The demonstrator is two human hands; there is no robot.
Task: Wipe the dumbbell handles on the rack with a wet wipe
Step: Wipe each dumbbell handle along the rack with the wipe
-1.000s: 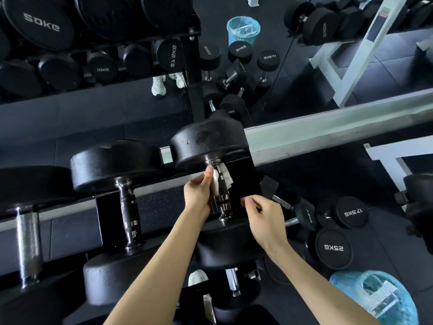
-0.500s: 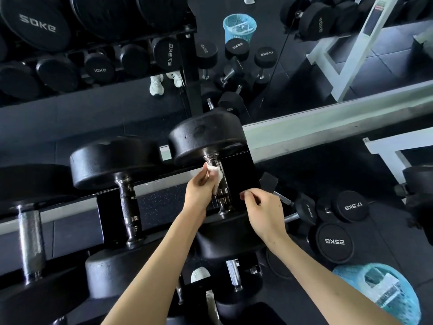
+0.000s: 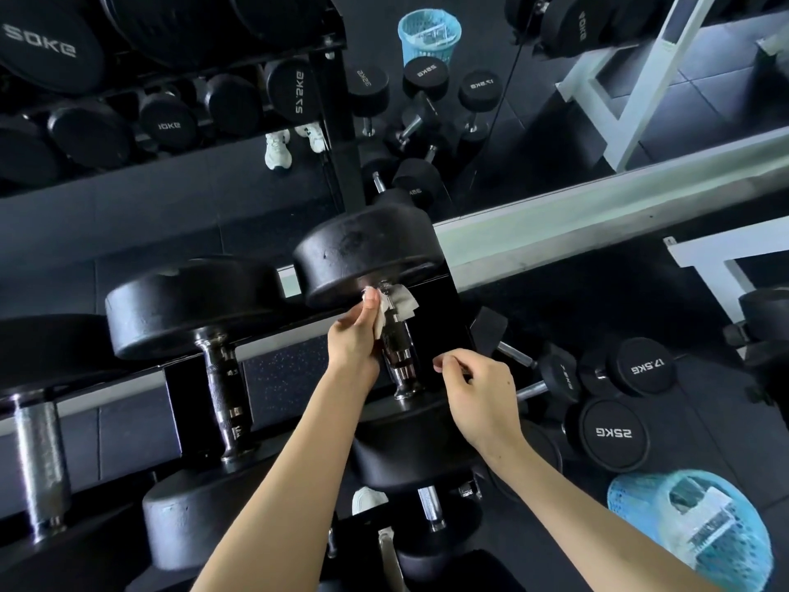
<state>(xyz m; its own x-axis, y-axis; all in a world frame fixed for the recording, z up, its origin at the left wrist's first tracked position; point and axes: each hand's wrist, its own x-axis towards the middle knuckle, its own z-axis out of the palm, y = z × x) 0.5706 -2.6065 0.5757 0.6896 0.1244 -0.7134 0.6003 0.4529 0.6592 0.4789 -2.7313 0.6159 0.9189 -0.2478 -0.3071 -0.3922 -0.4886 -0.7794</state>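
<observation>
A black dumbbell lies on the rack with its chrome handle (image 3: 400,361) running towards me between two round heads. My left hand (image 3: 354,339) pinches a white wet wipe (image 3: 395,307) against the far end of that handle, just under the far head (image 3: 367,249). The wipe's loose corner sticks out to the right of the bar. My right hand (image 3: 478,393) hovers beside the handle's near end with its fingers curled and nothing in them. It does not touch the bar.
Two more dumbbells (image 3: 222,378) sit to the left on the black rack (image 3: 170,403). Loose dumbbells marked 25KG (image 3: 612,433) and 17.5KG lie on the floor at right, beside a blue mesh bin (image 3: 691,531). A mirror behind reflects the rack.
My left hand slid the wipe up the handle towards the far head. The right hand stayed by the near end.
</observation>
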